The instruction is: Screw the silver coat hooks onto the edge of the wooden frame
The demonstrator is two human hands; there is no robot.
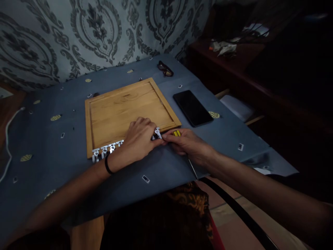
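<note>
A framed wooden board (125,107) lies on the blue tablecloth, with a row of silvery metal hooks (104,150) along its near edge. My left hand (139,139) is closed over that edge, thumb and fingers about the metal hook (158,133) at the right end of the row. It covers the middle of the row. My right hand (186,142) is closed around a screwdriver (177,133) with a yellow and dark handle; its metal shaft points down toward me. The right thumb and fingertip meet at the end hook. Whatever they pinch there is too small to make out.
A black phone (193,108) lies right of the board, and dark glasses (165,68) rest farther back. The patterned tablecloth (70,166) reaches a patterned curtain (104,31) behind. An open drawer (236,106) in dark furniture stands to the right. A white cable (8,146) hangs at the left.
</note>
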